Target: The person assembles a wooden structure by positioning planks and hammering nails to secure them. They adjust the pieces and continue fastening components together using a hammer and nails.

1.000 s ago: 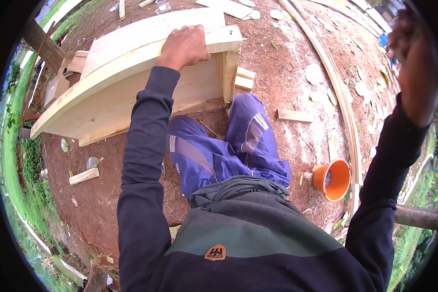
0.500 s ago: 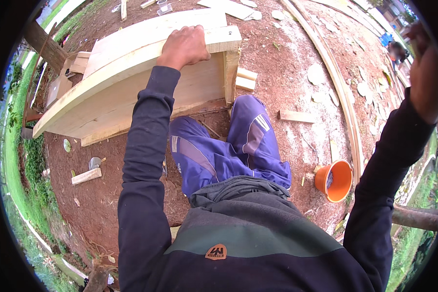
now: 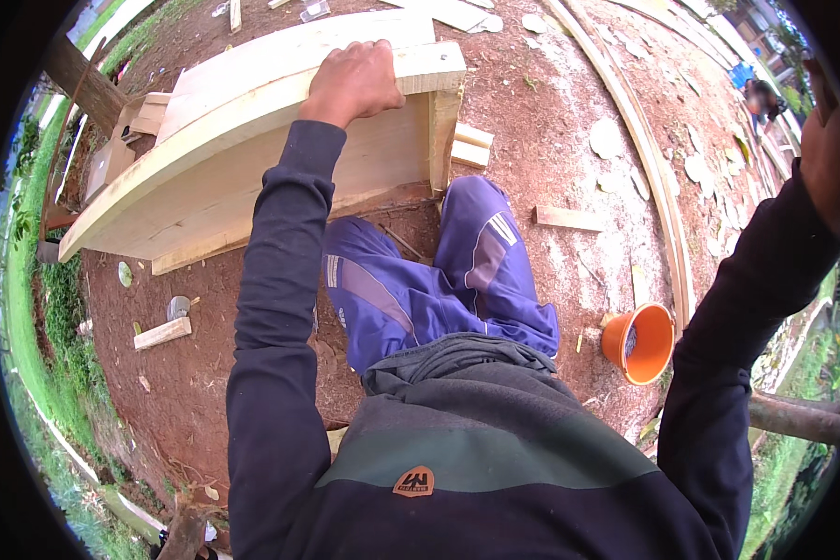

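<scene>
My left hand (image 3: 353, 82) is closed over the upper edge of a pale wooden frame (image 3: 182, 152), its fingers curled round the board close to the right corner. The frame stands tilted on the ground just past my knees, with a broad flat panel behind that edge. A small dark spot, perhaps a nail or screw head, shows near the board's right end. Out at the far right my right hand (image 3: 823, 154) is raised, away from the frame. The dark rim of the picture cuts it off, so its fingers and anything in them are hidden.
An orange bucket (image 3: 640, 343) stands right of my legs, with something inside. Wood offcuts (image 3: 569, 219) lie on the reddish soil, and long boards (image 3: 639, 121) run along the right. A post (image 3: 89, 84) rises at the far left. Another person (image 3: 761, 98) is far off at upper right.
My right hand has shifted slightly down and outward toward the picture's rim. My left hand keeps its grip, and the frame looks almost unmoved.
</scene>
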`<state>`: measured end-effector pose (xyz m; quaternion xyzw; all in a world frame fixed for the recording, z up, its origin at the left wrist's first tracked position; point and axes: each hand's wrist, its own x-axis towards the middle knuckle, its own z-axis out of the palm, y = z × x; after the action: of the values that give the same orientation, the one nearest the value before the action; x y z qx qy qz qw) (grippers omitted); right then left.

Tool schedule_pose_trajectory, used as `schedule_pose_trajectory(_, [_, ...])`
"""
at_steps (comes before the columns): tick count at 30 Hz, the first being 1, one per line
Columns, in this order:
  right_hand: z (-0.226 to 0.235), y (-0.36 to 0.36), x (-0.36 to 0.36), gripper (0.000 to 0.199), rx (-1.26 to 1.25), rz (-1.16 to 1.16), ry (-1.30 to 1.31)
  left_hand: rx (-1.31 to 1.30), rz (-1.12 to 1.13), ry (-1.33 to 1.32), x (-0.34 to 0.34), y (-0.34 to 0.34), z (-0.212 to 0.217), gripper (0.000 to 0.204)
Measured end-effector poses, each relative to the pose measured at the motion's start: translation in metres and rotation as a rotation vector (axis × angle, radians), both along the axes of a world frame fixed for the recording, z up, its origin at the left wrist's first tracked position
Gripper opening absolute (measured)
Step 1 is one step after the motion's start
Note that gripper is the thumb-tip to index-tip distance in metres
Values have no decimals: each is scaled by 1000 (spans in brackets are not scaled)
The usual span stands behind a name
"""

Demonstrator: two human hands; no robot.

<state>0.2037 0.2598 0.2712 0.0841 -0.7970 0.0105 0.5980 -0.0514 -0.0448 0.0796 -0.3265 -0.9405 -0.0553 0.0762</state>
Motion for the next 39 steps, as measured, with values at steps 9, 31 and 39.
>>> schedule_pose_trajectory(9, [-105,-70,-16,28,-515,-10,-838,-2,18,46,-3,-8,-7,46])
schedule_pose_trajectory(31, [-164,-89,-25,30,-423,78,-771,6,-1,3,0,0,-2,44])
schedule_pose_trajectory(39, [-235,-87,4,36,-810,-84,-874,-17,32,-12,-4,-7,3,55])
